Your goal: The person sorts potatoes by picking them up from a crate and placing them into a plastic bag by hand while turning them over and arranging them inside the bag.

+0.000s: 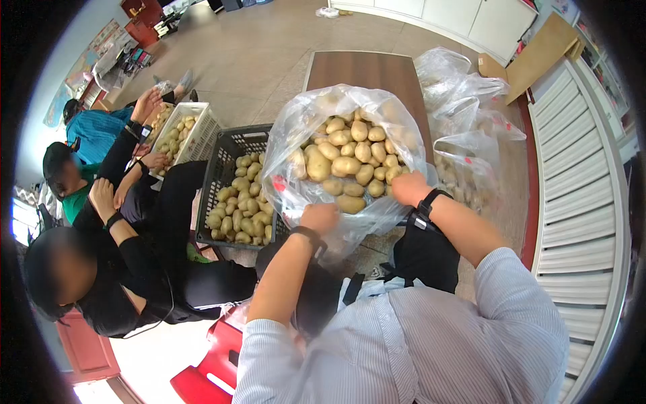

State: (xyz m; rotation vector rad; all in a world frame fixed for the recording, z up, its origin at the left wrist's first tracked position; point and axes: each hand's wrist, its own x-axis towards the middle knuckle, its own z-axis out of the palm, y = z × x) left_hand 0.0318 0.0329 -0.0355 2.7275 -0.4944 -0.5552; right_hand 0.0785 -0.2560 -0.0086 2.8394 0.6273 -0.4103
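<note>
A clear plastic bag [286, 151] with its mouth spread wide sits in front of me, full of potatoes [346, 165]. My left hand [319, 219] is closed on the near left part of the bag's rim. On the near right side, my right hand [410, 188] grips the rim too, close beside the potatoes. The fingertips of both hands are partly hidden by the plastic. Just left of the bag stands a black crate [217, 161] holding many more potatoes [243, 202].
Beneath the bag is a brown table [363, 71]. Clear bags of potatoes [464, 135] stand on the floor at right, by a white radiator [572, 202]. To my left sit other people, one in black sleeves [155, 262], near a white crate [202, 128]. A red chair [215, 357] is behind them.
</note>
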